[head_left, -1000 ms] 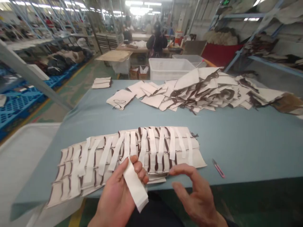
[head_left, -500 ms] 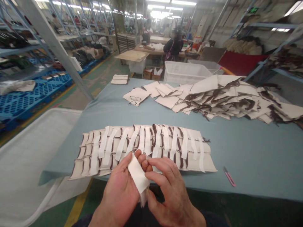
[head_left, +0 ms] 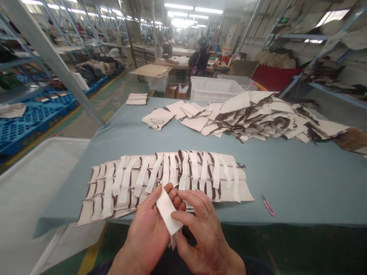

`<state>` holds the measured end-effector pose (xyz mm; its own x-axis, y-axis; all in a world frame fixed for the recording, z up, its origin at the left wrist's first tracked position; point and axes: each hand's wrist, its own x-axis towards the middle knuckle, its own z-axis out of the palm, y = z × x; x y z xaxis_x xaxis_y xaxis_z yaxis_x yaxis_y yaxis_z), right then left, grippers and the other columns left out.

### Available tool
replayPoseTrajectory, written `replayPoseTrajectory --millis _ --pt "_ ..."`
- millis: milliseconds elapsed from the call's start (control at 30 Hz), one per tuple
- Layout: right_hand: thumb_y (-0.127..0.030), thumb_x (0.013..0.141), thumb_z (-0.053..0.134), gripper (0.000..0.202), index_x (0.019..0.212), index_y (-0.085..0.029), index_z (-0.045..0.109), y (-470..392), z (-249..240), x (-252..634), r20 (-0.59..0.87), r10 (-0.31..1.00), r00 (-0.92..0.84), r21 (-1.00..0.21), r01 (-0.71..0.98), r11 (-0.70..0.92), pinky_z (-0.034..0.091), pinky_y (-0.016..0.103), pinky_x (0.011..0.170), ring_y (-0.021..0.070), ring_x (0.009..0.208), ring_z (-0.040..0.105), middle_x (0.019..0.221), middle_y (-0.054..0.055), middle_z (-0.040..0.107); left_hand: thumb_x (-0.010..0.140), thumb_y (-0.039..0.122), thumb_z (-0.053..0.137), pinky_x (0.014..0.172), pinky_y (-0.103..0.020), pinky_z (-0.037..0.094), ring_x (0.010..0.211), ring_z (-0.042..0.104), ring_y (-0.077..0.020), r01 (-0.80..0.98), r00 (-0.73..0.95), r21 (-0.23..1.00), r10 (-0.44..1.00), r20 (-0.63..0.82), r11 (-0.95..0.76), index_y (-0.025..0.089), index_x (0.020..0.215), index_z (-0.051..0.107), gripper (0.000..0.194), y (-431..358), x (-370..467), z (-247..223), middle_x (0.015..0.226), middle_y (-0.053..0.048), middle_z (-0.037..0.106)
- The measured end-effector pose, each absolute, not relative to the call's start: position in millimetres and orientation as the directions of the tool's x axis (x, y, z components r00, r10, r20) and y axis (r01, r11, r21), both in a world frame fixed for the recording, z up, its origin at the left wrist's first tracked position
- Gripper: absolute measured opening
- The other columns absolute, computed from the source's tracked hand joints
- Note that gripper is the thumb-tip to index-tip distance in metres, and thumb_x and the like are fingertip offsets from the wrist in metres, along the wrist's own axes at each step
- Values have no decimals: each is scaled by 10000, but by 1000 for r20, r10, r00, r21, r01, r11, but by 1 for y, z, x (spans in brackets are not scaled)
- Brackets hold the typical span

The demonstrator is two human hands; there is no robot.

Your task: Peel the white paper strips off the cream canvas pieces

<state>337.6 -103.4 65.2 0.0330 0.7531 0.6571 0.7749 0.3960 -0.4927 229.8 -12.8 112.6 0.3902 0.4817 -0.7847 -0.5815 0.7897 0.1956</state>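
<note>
My left hand [head_left: 149, 225] cradles a small stack of white fabric strips [head_left: 168, 212], its thumb along the upper edge and its fingers curled behind. My right hand [head_left: 200, 225] pinches the lower end of the same stack between thumb and fingers. Both hands are just off the table's front edge. Beyond them lies a row of overlapping cream fabric pieces [head_left: 96, 187] with dark brown edging. Single white strips [head_left: 142, 177] are laid across that row at intervals, slightly slanted. Part of the row is hidden behind my fingers.
Pink-handled thread snips [head_left: 268, 205] lie on the blue-green tabletop [head_left: 301, 179] at right. A large heap of cream pieces [head_left: 258, 118] spreads along the back. Eyeglasses [head_left: 156, 123] rest on one piece; a small folded stack [head_left: 137, 99] is at the back left. A white bin [head_left: 69, 152] stands left.
The view has turned slightly to the right, so the table's things appear farther left. My right fingertips have shifted slightly on the strips; both hands keep hold of them.
</note>
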Motion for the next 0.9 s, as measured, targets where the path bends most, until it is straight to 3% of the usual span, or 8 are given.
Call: replayPoseTrajectory --millis 167,300,433,567,700,800,900 --pt "-39 899 573 249 1037 -236 637 -104 58 342 656 747 109 -550 747 375 524 477 1061 267 1259 612 1324 109 645 1126 188 367 553 -212 569 588 667 -138 -531 439 231 499 -747 815 94 852 664 414 -21 233 105 715 -74 660" --pt "-75 922 617 193 961 -262 650 -104 53 346 593 779 206 -667 667 331 548 448 1010 260 1219 643 1294 78 677 1106 186 424 564 -218 558 612 664 -143 -472 439 344 555 -707 812 105 859 717 391 -31 233 93 740 -66 682" --pt "-65 886 645 195 911 -258 644 -100 47 352 579 789 206 -666 677 312 539 455 1011 266 1186 661 1226 76 710 951 269 734 656 -224 573 721 672 -164 -435 454 531 687 -568 727 116 860 780 184 -39 230 76 803 -51 721" --pt "-56 861 641 190 883 -244 625 -95 44 354 569 812 126 -657 664 358 548 437 995 263 1158 677 1204 85 725 680 435 956 765 -279 579 841 678 -215 -398 428 557 685 -590 729 136 876 803 388 -41 229 64 868 -49 751" --pt "-69 862 654 172 855 -238 626 -94 46 352 473 865 165 -769 557 315 549 367 977 225 1138 699 1207 71 735 658 535 962 790 -256 551 859 668 -198 -344 371 643 728 -576 684 133 893 788 498 -41 226 54 876 -45 758" --pt "-78 857 648 161 818 -233 628 -96 47 350 361 914 184 -864 436 253 544 344 987 215 1141 710 1218 63 741 735 609 893 631 -220 507 663 611 -147 -262 405 691 727 -555 674 156 908 746 507 -40 222 49 707 9 684" --pt "-175 920 642 121 812 -226 624 -99 44 350 157 946 283 -969 228 93 553 342 974 217 1103 732 1215 71 740 759 678 841 478 -201 405 470 438 -100 -187 496 699 680 -540 691 160 793 688 542 -39 219 48 526 57 526"
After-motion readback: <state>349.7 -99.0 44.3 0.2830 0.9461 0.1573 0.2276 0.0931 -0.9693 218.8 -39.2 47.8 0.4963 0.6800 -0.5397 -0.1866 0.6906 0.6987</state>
